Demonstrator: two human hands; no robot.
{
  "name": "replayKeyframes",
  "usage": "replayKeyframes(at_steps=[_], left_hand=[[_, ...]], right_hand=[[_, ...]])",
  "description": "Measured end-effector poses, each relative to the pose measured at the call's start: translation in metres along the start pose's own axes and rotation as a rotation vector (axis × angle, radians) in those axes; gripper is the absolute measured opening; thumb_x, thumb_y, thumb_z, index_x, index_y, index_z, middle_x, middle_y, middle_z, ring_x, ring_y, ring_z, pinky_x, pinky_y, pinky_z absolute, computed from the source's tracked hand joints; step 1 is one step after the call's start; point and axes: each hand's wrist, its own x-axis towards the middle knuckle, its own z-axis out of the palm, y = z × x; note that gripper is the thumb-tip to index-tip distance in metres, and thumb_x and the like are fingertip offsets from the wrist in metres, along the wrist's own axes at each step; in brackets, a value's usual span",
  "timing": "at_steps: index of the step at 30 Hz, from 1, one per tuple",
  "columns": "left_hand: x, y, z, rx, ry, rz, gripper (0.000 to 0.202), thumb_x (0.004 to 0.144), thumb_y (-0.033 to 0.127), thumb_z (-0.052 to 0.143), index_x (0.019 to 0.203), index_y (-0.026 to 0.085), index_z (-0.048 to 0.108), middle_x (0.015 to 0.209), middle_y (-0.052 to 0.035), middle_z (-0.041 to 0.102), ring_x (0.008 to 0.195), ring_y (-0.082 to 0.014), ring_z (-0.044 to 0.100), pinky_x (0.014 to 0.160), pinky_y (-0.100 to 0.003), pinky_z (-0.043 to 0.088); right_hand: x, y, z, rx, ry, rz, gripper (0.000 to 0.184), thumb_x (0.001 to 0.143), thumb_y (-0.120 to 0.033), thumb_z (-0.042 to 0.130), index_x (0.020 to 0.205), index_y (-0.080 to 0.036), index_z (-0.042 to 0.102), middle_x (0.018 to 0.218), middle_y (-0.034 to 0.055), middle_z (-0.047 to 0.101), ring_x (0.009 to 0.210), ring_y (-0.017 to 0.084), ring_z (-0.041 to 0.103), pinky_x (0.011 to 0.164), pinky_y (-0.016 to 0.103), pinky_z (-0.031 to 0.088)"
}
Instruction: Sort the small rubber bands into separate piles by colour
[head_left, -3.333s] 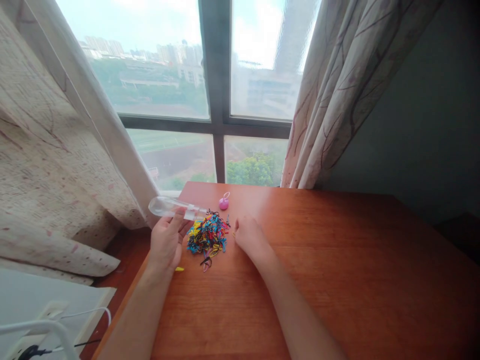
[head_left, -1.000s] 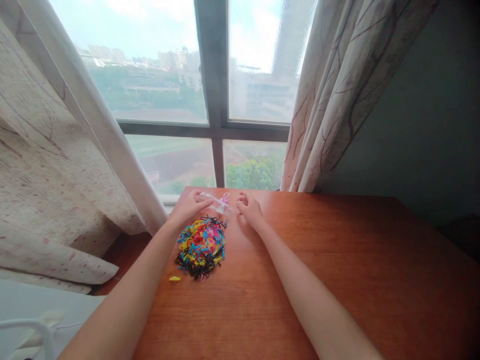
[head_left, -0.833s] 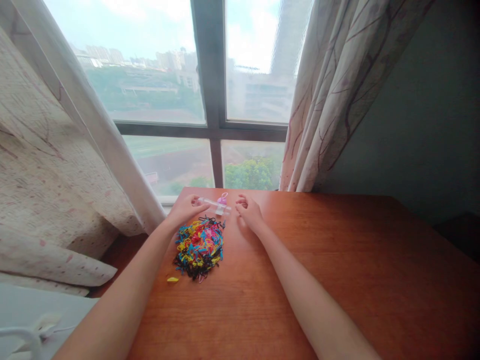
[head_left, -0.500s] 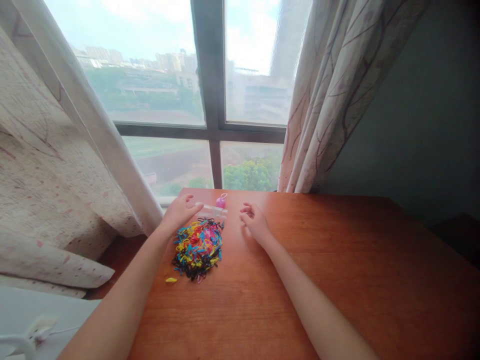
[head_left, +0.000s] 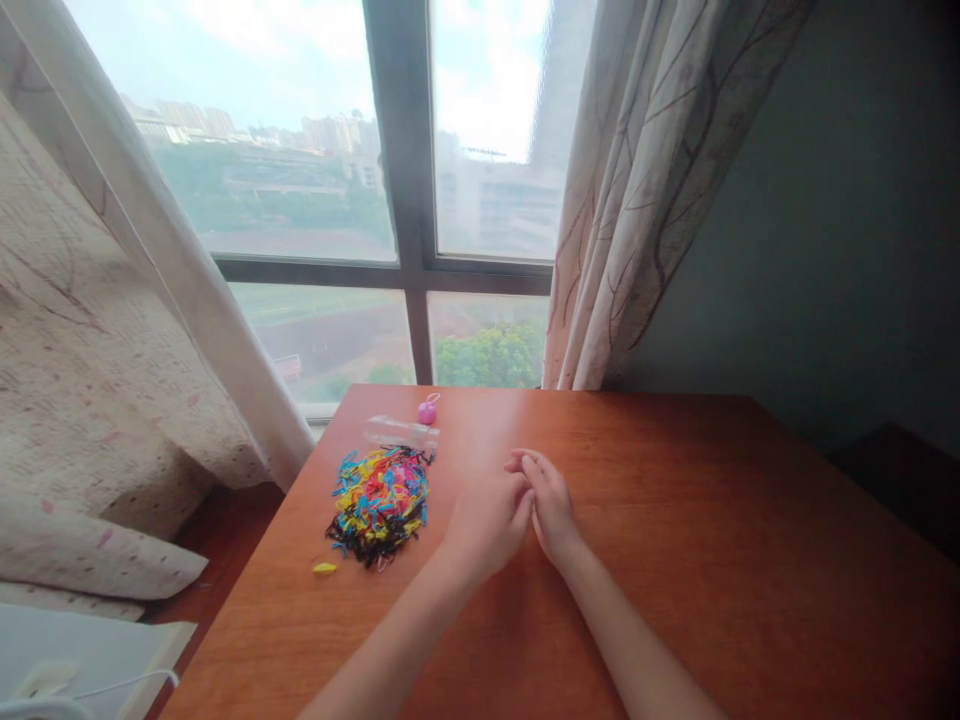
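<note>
Both my hands rest side by side on the wooden table point(head_left: 675, 560), touching each other. My left hand point(head_left: 487, 520) lies palm down with loosely bent fingers and holds nothing. My right hand point(head_left: 551, 500) lies flat with its fingers stretched out, also holding nothing. To their left is a pile of small colourful elastic bands point(head_left: 379, 490). Just behind the pile a clear plastic tube point(head_left: 401, 432) lies on its side, and a pink cap point(head_left: 427, 410) stands beyond it.
One loose yellow band point(head_left: 325, 567) lies near the table's left edge. Patterned curtains point(head_left: 97, 350) hang on both sides of the window point(head_left: 337, 200) behind the table. A white object with a cable point(head_left: 75, 670) sits low at the left.
My left hand has let go of the clear tube, which now lies behind the pile. Both hands have drawn back toward me and met at the middle of the table.
</note>
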Motion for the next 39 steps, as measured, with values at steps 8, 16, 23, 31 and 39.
replayKeyframes(at_steps=[8,16,23,31,39], left_hand=[[-0.007,-0.018,0.037,-0.151,-0.053,0.03,0.029,0.073,0.004,0.044,0.08,0.015,0.071,0.082,-0.0096,0.074,0.075,-0.0204,0.067,0.069,-0.028,0.049],[-0.01,-0.022,0.038,-0.224,-0.042,0.041,0.041,0.07,0.006,0.045,0.098,0.015,0.074,0.093,-0.0115,0.076,0.086,-0.0234,0.068,0.078,-0.032,0.051],[-0.009,-0.021,0.037,-0.225,-0.043,0.047,0.041,0.07,0.007,0.045,0.097,0.014,0.075,0.095,-0.0126,0.076,0.088,-0.025,0.068,0.078,-0.033,0.051],[-0.01,-0.023,0.038,-0.214,-0.037,0.05,0.04,0.071,0.007,0.045,0.096,0.014,0.075,0.093,-0.0131,0.076,0.085,-0.0248,0.069,0.076,-0.032,0.052],[-0.009,-0.022,0.037,-0.212,-0.042,0.052,0.041,0.073,0.007,0.045,0.098,0.014,0.075,0.097,-0.0135,0.076,0.088,-0.0252,0.069,0.075,-0.032,0.052]], right_hand=[[-0.012,-0.013,0.001,-0.152,-0.185,-0.069,0.039,0.088,-0.052,0.054,0.081,-0.02,0.075,0.079,0.0061,0.073,0.079,0.022,0.068,0.074,0.031,0.052],[-0.012,-0.016,-0.001,-0.299,-0.257,-0.131,0.041,0.093,-0.044,0.045,0.081,-0.022,0.077,0.077,0.003,0.073,0.079,0.021,0.068,0.072,0.028,0.051],[-0.012,-0.014,-0.001,-0.346,-0.234,-0.147,0.041,0.094,-0.042,0.043,0.082,-0.022,0.077,0.077,0.0027,0.073,0.078,0.02,0.068,0.071,0.028,0.051],[-0.012,-0.015,0.0,-0.355,-0.22,-0.158,0.039,0.093,-0.039,0.044,0.081,-0.023,0.077,0.076,0.0026,0.073,0.077,0.021,0.068,0.07,0.028,0.051],[-0.011,-0.013,-0.001,-0.353,-0.222,-0.156,0.038,0.093,-0.037,0.044,0.081,-0.023,0.077,0.077,0.0013,0.073,0.077,0.019,0.068,0.07,0.027,0.05]])
